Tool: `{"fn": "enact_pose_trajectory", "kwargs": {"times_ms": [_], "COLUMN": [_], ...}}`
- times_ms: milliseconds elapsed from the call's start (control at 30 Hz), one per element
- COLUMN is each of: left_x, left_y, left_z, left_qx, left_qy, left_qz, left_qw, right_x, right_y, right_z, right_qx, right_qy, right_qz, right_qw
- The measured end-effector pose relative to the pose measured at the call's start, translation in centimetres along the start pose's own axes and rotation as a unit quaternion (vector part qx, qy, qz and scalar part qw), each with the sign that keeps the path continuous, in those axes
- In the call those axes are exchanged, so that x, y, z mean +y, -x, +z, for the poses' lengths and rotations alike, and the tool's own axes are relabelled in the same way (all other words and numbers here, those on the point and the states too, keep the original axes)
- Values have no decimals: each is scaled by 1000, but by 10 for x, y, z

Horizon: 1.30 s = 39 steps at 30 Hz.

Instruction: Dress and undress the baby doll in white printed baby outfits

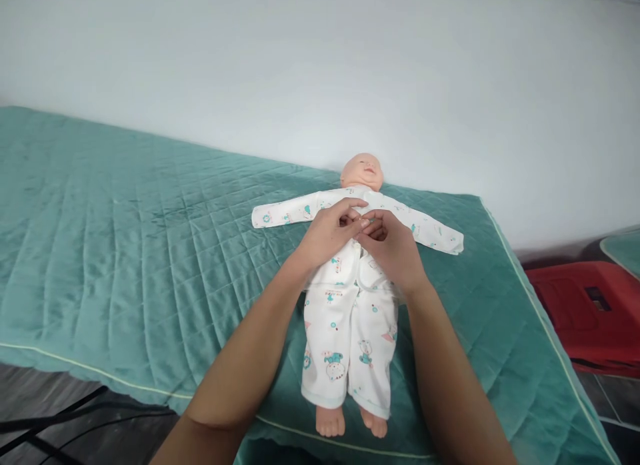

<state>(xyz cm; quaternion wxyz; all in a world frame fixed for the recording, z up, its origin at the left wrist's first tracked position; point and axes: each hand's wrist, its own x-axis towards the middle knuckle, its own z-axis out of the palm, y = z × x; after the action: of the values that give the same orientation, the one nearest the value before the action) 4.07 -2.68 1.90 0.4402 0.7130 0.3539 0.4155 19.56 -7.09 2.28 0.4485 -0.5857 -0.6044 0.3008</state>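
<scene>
A baby doll (361, 169) lies on its back on a teal quilted bed cover (125, 238), head toward the wall, bare feet near the front edge. It wears a white printed shirt (425, 226) with sleeves spread out and matching trousers (345, 345). My left hand (327, 235) and my right hand (393, 245) meet over the doll's chest, fingers pinched together on the shirt's front just below the collar. What exactly lies between the fingertips is hidden.
A pale wall (320, 65) runs behind the bed. A red plastic object (585, 312) stands on the floor at the right. Dark cables (55, 418) lie on the floor at the lower left.
</scene>
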Motion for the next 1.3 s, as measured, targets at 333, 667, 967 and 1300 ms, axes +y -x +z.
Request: {"fn": "enact_pose_trajectory", "kwargs": {"times_ms": [333, 667, 967, 1300], "left_x": [-8, 1, 0, 3], "left_y": [-2, 0, 11, 14], "left_z": [-4, -7, -24, -19], "left_qx": [5, 4, -33, -48], "left_qy": [167, 83, 58, -86], "left_qz": [-44, -70, -42, 25], "left_qw": [985, 994, 997, 995], "right_x": [1, 0, -21, -45], "right_y": [2, 4, 21, 41], "right_z": [-2, 0, -11, -8], "right_qx": [3, 2, -21, -73], "right_qy": [7, 21, 159, 402], "right_qz": [-14, -19, -38, 29], "right_qw": [1000, 1000, 986, 912]}}
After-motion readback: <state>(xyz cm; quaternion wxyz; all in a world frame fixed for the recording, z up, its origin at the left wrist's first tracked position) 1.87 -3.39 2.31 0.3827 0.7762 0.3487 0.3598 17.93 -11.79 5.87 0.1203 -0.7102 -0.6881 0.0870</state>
